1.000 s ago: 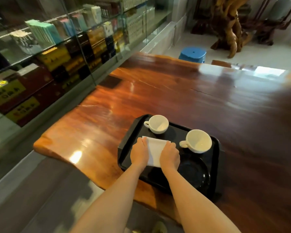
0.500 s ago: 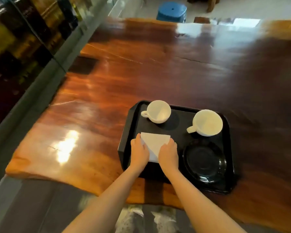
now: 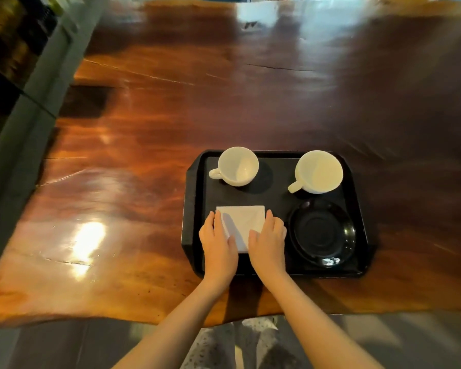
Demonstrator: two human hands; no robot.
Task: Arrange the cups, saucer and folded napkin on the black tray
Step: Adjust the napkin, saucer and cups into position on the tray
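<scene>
1. Left hand [image 3: 218, 242] and right hand [image 3: 268, 242] flat on the folded napkin [image 3: 244, 222], grip open on both, fingers extended, pinning its two sides.
2. Napkin between the palms, lying on the black tray [image 3: 194, 198].
3. Just right of the right hand: black saucer [image 3: 322, 231], on the tray.
4. Beyond the hands: left cup [image 3: 237, 166] and right cup [image 3: 318, 172], upright, handles pointing left.
5. Under it all, glossy wooden tabletop [image 3: 144, 129].

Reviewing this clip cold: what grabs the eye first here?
Two white cups stand out at the far side of the black tray. Nearer, the left hand and right hand press flat on a folded white napkin, beside an empty black saucer.
</scene>
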